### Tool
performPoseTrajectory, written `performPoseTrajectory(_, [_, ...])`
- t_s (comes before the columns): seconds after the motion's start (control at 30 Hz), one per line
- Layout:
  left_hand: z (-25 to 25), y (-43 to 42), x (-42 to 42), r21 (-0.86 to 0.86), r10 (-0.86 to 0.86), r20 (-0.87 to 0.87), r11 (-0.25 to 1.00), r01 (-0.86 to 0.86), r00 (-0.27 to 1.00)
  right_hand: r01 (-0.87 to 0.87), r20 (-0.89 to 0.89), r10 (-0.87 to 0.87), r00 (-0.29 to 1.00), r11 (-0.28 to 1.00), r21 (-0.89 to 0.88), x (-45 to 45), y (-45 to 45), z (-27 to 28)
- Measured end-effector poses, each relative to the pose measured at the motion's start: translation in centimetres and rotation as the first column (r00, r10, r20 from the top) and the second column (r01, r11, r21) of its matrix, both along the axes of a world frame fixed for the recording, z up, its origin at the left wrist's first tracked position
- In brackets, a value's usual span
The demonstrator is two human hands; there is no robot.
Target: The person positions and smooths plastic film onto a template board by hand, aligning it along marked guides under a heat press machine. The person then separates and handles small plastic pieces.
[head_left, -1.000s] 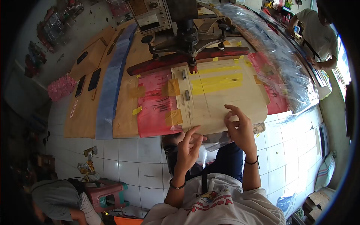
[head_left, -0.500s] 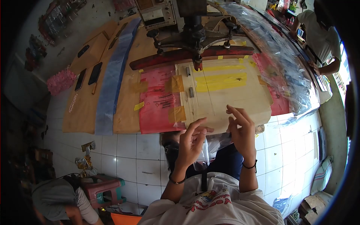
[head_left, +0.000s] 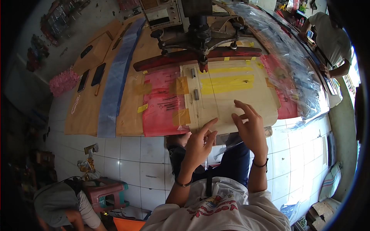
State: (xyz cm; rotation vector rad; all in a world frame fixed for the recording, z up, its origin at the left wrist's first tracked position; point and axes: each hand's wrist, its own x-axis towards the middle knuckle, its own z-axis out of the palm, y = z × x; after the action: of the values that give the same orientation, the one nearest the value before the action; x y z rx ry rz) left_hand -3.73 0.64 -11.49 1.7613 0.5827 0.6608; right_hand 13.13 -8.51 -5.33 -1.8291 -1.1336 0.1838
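Observation:
My left hand [head_left: 199, 145] is over the front edge of a cream board [head_left: 246, 109], index finger stretched out and thumb a little apart from it. To its right, my right hand [head_left: 251, 129] hovers above the same board with thumb and fingers spread. Neither hand shows anything clearly in its grasp. Below and between them hangs clear plastic film [head_left: 230, 141], partly hidden; whether a finger touches it I cannot tell. Yellow tape strips [head_left: 227, 84] and two small metal pieces [head_left: 196, 94] lie on the board.
Above the board stands a press head [head_left: 198, 36] with a long red bar [head_left: 165, 61]. Red sheets [head_left: 163, 104] flank the board. Phones [head_left: 98, 74] and a blue strip [head_left: 115, 84] lie left. Plastic sheets [head_left: 285, 57] cover the right. Two other people [head_left: 333, 42] are nearby.
My right hand has moved slightly right, its thumb and fingers spreading wider. My left hand has shifted a little right, its index finger reaching further over the board's edge. The clear film below has shifted.

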Motion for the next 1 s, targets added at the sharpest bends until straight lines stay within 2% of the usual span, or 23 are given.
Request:
performPoseTrajectory(0.07, [0.6,0.1,0.1,0.008,0.002,-0.023,1.0,-0.002,1.0,-0.076,0.005,0.077,0.997,0.995,-0.066,1.5,1.4,0.6])
performPoseTrajectory(0.1, [0.8,0.3,0.1,0.004,-0.007,-0.03,1.0,0.007,1.0,-0.135,-0.096,0.131,0.987,0.99,-0.035,2.2,2.4,1.0])
performPoseTrajectory(0.17, [1.0,0.5,0.1,-0.007,-0.023,-0.043,1.0,0.023,0.999,-0.243,-0.287,0.244,0.926,0.969,0.04,3.2,4.1,1.5])
performPoseTrajectory(0.27, [0.1,0.6,0.1,-0.046,-0.027,0.004,0.999,0.028,1.0,-0.189,-0.309,0.265,0.914,0.949,0.254,3.1,4.3,2.0])
performPoseTrajectory(0.37, [0.4,0.7,0.0,-0.082,-0.038,-0.003,0.996,0.038,0.999,-0.12,0.09,0.101,0.991,0.966,0.229,3.2,4.4,2.4])
performPoseTrajectory(0.4, [0.8,0.8,0.0,-0.09,-0.05,-0.021,0.995,0.048,0.999,-0.054,0.065,0.046,0.997,0.989,0.137,3.2,4.5,2.3])
performPoseTrajectory(0.5, [0.2,0.8,0.3,-0.124,-0.018,-0.026,0.992,0.015,1.0,0.076,0.332,-0.152,0.931,0.97,0.231,3.2,4.1,0.1])
performPoseTrajectory(0.53, [0.4,1.4,0.8,-0.105,-0.007,-0.015,0.994,0.005,1.0,0.063,0.296,-0.113,0.949,0.983,0.17,2.6,3.3,0.6])
performPoseTrajectory(0.6, [0.5,0.9,0.7,-0.117,0.013,-0.032,0.993,-0.016,0.999,-0.075,0.366,0.089,0.926,0.996,-0.052,2.1,2.8,1.0])
performPoseTrajectory(0.67, [0.2,0.9,0.6,-0.139,-0.001,-0.057,0.99,-0.007,0.998,-0.181,0.395,0.277,0.876,0.948,-0.262,2.4,3.0,-0.6])
performPoseTrajectory(0.77, [0.6,0.8,0.9,-0.079,0.008,-0.104,0.997,-0.016,0.995,-0.061,0.541,0.211,0.814,0.958,-0.281,2.6,4.3,-2.2])
performPoseTrajectory(0.87, [1.2,0.7,0.7,-0.032,0.02,-0.183,0.999,-0.026,0.983,-0.041,0.562,0.236,0.793,0.941,-0.337,3.1,5.5,-1.9])
performPoseTrajectory(1.0, [0.6,1.2,0.2,-0.019,0.015,-0.139,1.0,-0.018,0.99,-0.006,0.564,0.222,0.795,0.933,-0.359,3.9,7.5,-2.1])
